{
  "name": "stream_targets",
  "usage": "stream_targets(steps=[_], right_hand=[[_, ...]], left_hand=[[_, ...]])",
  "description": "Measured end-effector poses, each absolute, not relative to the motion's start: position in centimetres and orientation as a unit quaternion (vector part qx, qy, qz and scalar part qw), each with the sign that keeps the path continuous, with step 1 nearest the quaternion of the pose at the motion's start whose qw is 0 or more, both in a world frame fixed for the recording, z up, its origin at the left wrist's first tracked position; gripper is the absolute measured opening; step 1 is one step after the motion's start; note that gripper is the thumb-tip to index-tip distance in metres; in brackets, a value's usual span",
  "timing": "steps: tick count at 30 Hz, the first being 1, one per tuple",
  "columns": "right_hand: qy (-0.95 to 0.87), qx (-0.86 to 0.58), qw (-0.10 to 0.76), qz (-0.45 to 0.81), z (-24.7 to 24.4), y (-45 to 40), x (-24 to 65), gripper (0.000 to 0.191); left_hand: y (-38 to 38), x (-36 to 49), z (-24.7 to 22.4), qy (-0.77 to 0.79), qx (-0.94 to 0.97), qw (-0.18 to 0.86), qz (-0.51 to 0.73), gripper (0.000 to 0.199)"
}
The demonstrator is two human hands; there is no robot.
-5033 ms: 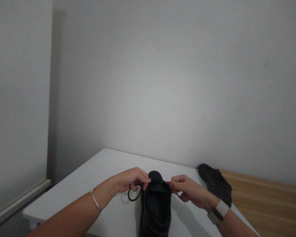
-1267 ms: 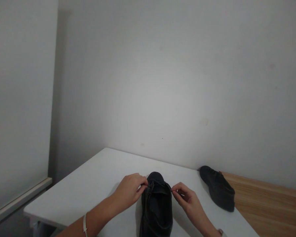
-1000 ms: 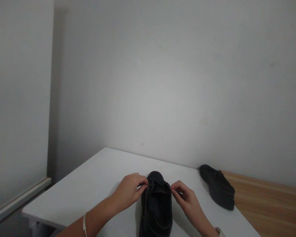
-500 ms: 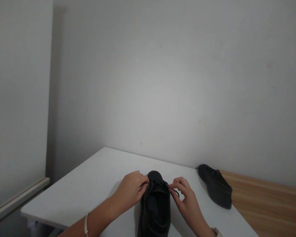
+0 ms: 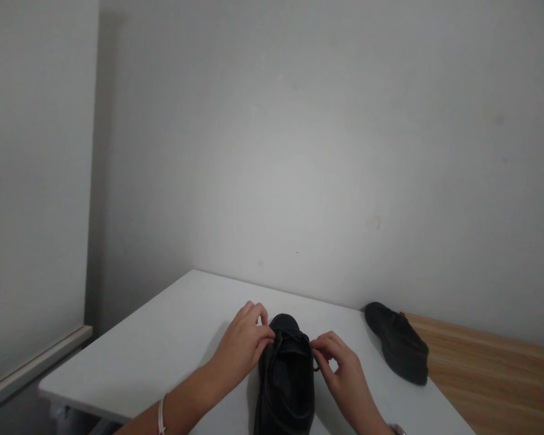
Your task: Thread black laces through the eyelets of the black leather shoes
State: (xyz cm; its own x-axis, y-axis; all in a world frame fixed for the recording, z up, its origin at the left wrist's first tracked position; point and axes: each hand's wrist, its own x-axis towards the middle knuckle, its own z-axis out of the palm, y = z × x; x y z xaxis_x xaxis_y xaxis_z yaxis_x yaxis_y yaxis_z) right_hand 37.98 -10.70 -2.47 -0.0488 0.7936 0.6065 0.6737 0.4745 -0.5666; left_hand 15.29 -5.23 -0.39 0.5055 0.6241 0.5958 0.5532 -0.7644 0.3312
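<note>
A black lace-up shoe [image 5: 285, 386] stands on the white table [image 5: 172, 326], its toe towards the wall and its opening towards me. My left hand [image 5: 245, 341] is at the left of the laces, thumb and forefinger pinched on a lace, the other fingers raised. On the shoe's right side, my right hand [image 5: 338, 362] pinches the other end of the black lace [image 5: 316, 366], a bit of which hangs below the fingers. Most of the lace between the fingertips is too dark and small to make out.
A second black shoe [image 5: 399, 344] rests at the table's right edge. Beyond it lies a wood-grain surface [image 5: 494, 374]. A grey wall [image 5: 299, 151] rises behind the table, and a pale panel [image 5: 36, 181] stands at the left.
The left hand's upper fingers have lifted and spread from its pinch. The right hand has shifted slightly, and less of the lace end shows below it. The shoe has hardly moved.
</note>
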Motion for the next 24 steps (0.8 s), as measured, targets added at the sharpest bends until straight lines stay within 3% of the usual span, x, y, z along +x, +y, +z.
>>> stream_targets(steps=[4, 9, 19, 24], right_hand=[[-0.714, -0.517, 0.465, 0.083, -2.4, -11.1, 37.6, 0.017], [-0.709, -0.523, 0.464, 0.092, -1.4, -12.2, 37.1, 0.031], [-0.764, -0.608, 0.214, -0.017, 2.5, -12.0, 34.8, 0.029], [-0.754, -0.641, 0.129, -0.054, 3.4, -11.0, 33.9, 0.027]], left_hand=[[-5.2, 15.5, -0.5, 0.343, 0.869, 0.11, 0.339, 0.024], [-5.0, 15.6, -0.6, 0.344, 0.862, 0.139, 0.347, 0.027], [-6.5, 16.6, 0.9, 0.365, 0.84, 0.18, 0.358, 0.02], [-6.8, 17.0, 2.0, 0.371, 0.876, 0.118, 0.283, 0.017]])
